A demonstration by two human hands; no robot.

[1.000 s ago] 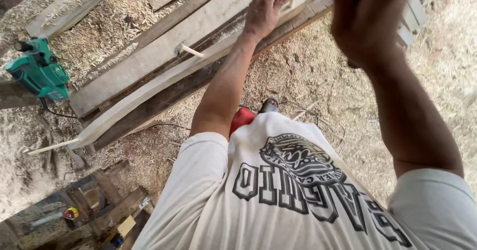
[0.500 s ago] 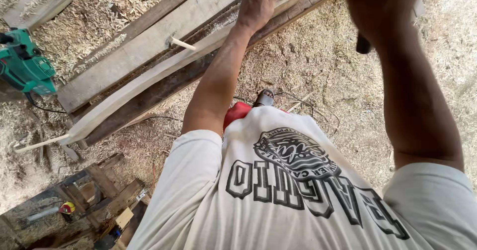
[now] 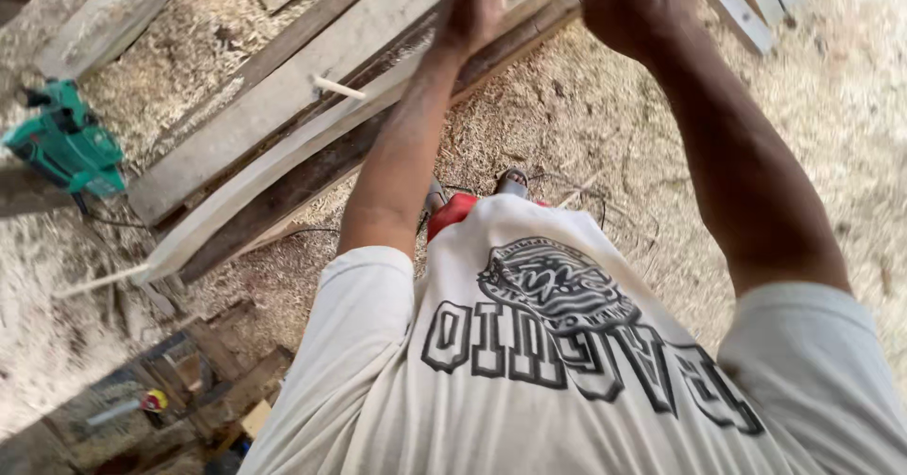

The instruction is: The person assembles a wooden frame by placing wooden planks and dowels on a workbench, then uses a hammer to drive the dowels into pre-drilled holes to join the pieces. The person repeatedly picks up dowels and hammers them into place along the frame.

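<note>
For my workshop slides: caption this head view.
Left hand rests on a long plank, right hand raised, sawdust below.

At twelve o'clock the picture's top edge cuts off the fingers of the left hand (image 3: 480, 3), so its grip on the pale plank (image 3: 283, 168) cannot be told. The right hand (image 3: 631, 3) is blurred and partly cropped. At eight o'clock, small objects among wood offcuts (image 3: 203, 381) are too blurred to identify.
</note>
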